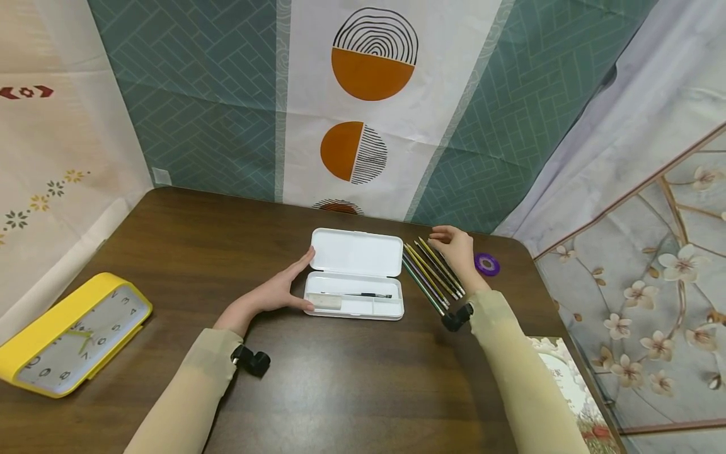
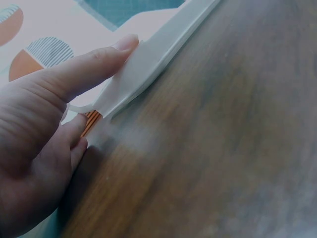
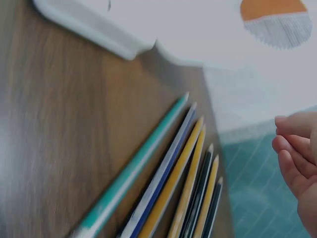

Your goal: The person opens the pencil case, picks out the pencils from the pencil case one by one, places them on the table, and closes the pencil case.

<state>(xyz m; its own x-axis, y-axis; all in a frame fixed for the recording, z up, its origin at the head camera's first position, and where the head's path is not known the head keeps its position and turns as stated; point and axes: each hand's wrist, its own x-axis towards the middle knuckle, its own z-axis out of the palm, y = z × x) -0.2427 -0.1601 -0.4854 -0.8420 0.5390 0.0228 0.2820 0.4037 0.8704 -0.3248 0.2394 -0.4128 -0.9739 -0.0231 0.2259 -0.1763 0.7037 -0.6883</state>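
Observation:
A white pencil case (image 1: 355,274) lies with its lid (image 1: 357,252) opened back on the table. In its lower half are a pale block (image 1: 324,301), perhaps an eraser, and a thin dark-and-silver stick (image 1: 363,294). My left hand (image 1: 272,291) spans the case's left side, thumb touching the base and a finger by the lid. In the left wrist view the thumb (image 2: 94,69) rests on the white wall. Several pencils (image 1: 433,271), green, purple, yellow and black, lie side by side right of the case. Just past their upper right my right hand (image 1: 455,249) hovers, fingers loosely bent, nothing held.
A purple tape roll (image 1: 486,264) lies to the right of my right hand. A yellow clock (image 1: 79,334) stands at the left, and a flowered booklet or card (image 1: 573,384) lies at the right edge. A patterned cloth (image 1: 227,113) hangs behind the brown table (image 1: 351,384).

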